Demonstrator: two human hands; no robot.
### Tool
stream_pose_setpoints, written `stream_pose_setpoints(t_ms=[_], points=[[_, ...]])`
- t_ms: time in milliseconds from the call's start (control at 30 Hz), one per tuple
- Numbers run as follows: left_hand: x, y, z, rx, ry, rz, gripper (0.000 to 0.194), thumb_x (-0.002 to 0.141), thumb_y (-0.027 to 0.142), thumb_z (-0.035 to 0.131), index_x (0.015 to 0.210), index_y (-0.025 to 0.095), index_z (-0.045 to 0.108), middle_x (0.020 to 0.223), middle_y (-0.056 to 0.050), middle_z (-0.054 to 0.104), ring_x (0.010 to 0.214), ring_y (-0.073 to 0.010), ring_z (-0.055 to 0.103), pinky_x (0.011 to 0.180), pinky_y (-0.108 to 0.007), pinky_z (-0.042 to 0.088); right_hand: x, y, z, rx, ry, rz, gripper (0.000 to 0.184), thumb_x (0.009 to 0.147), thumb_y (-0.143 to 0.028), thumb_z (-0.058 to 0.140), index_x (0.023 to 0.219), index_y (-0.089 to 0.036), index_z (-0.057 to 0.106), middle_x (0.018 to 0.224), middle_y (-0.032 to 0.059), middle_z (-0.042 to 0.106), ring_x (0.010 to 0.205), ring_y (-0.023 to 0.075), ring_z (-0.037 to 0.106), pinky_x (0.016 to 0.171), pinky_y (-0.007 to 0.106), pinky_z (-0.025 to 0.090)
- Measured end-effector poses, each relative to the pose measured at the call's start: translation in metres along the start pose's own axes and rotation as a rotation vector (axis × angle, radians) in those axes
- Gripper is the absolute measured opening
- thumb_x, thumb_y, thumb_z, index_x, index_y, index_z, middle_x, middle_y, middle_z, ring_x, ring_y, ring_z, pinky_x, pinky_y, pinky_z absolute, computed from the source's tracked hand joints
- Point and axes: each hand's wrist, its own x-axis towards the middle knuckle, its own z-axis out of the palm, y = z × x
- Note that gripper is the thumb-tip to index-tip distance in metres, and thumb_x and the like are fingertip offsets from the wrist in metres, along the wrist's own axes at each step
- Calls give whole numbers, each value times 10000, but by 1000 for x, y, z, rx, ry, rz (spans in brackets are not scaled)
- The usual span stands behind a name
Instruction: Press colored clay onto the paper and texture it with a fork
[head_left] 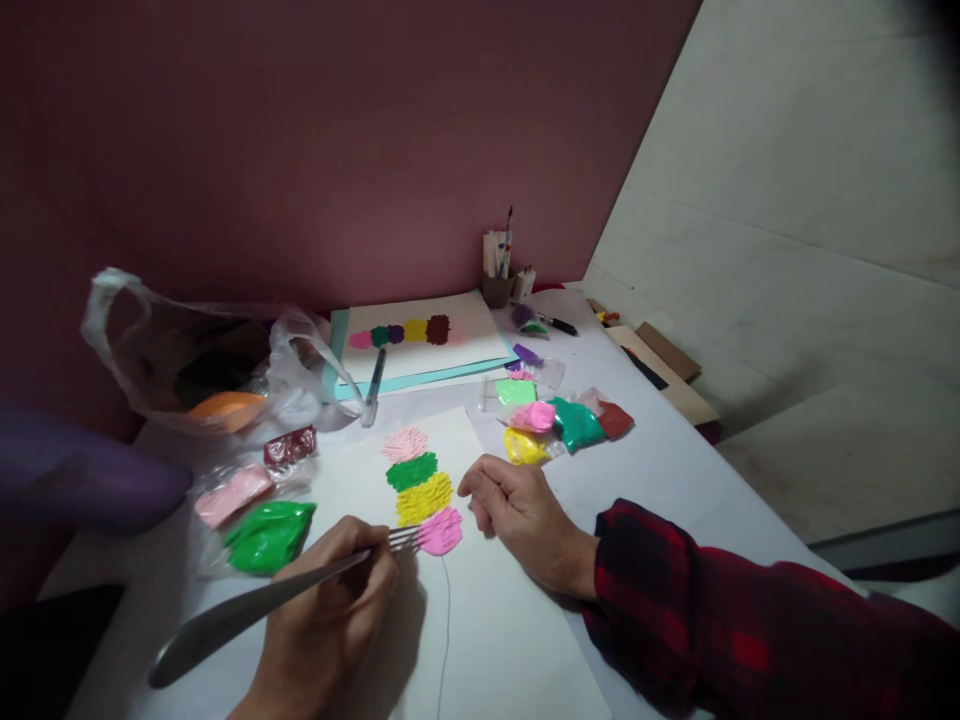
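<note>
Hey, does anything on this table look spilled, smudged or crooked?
Possibly a smudge: a faint pink tint beside the dark red patch on the back sheet, where the paper is mostly white. No spill is visible.

Plain maroon wall [360,140] behind white-topped table [675,540]; pale, faintly seamed wall [795,220] at right; dim light.

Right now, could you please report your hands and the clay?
Left hand holding fork, tines at bright pink clay. Right hand curled beside yellow patch. Tines unobstructed.

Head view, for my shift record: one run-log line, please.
left hand: holds fork, tines at bright-pink patch | right hand: curled, beside yellow patch
</note>
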Motion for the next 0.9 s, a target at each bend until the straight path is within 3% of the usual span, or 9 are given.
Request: stream_pose_setpoints(t_ms=[300, 500, 733, 900], points=[[-1, 5, -5, 107, 26, 14, 115, 825, 160, 558, 722, 211, 567, 587, 55, 580, 468, -76, 550, 428, -148, 451, 1, -1, 0, 1, -1, -6, 284, 995, -295, 405, 801, -181, 579, 522, -46, 515, 520, 95, 502, 548, 234, 367], [0, 8, -4, 50, 85, 0, 70, 799, 158, 589, 749, 205, 604, 598, 48, 600, 470, -77, 550, 395, -132, 437, 1, -3, -1, 0, -1, -4, 279, 992, -289, 406, 807, -179, 584, 524, -41, 518, 524, 101, 504, 550, 237, 377], [2, 9, 4, -113, 95, -98, 73, 794, 141, 593, 767, 203, 620, 618, 46, 626, 475, -88, 604, 416, -135, 500, 1, -3, -2, 1, 2, 2, 277, 987, -286, 414, 798, -178, 586, 535, -31, 533, 539, 108, 522, 556, 241, 390], [2, 10, 5, -122, 66, -94, 79, 802, 144, 583, 759, 203, 613, 609, 49, 613, 462, -86, 600, 406, -135, 497, 1, -3, -1, 5, 0, 1, 274, 985, -285, 421, 792, -180, 585, 531, -38, 525, 540, 103, 520, 561, 237, 388]])
